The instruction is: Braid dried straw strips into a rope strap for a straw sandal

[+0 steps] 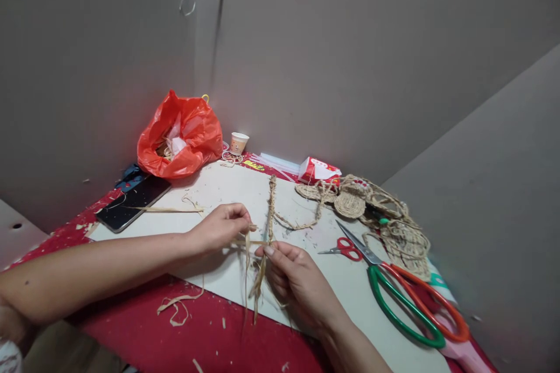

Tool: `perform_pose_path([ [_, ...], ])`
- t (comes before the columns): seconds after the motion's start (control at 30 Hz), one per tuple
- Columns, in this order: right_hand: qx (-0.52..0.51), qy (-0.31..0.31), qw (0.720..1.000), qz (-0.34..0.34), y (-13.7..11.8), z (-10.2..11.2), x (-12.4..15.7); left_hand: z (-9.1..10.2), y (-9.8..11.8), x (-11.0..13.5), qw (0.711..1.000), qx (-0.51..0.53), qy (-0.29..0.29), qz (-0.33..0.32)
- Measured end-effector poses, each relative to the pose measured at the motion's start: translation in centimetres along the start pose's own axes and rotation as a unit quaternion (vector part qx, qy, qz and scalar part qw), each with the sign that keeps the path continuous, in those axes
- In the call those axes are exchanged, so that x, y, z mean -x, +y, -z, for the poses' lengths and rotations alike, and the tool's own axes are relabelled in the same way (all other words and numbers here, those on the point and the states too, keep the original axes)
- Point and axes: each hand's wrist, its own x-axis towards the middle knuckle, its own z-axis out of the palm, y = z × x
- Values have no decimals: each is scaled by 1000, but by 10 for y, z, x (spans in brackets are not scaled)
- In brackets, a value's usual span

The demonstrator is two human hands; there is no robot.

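My left hand [221,225] pinches a pale straw strand [247,240] and draws it sideways across a braided straw cord [272,205]. This cord lies on a white board [219,189] and runs away from me. My right hand [292,277] grips the near end of the braid, where loose straw ends [258,288] hang down over the board's edge. Both hands have their fingers closed on straw.
Large scissors with green and orange handles [409,297] and small red scissors [345,247] lie to the right. Coiled straw pieces [385,210] sit behind them. A phone [133,201], a red plastic bag [179,137], a paper cup [238,143] and a red-white carton [317,170] stand further back. Walls close in behind and right.
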Motion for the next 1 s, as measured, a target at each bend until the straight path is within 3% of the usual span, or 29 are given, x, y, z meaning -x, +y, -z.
perform_pose_path([
  [0.17, -24, -26, 999, -12, 1, 2, -1, -4, 5, 5, 993, -106, -32, -44],
  [0.3, -46, -39, 998, -25, 2, 3, -2, -13, -5, 6, 994, -1, -108, 24],
  [0.4, -48, -44, 997, -35, 2, 4, -2, -16, -12, 4, 988, 47, -133, 68],
  [0.63, -30, -52, 997, -58, 0, 6, -2, -12, -19, -2, 985, 83, -138, 58],
  [0.83, -35, -52, 996, -56, -1, 6, -3, -10, -17, -6, 951, 190, -143, 198],
  [1.0, -39, -61, 995, -63, 0, 6, -3, -10, -18, -10, 926, 221, -179, 248],
])
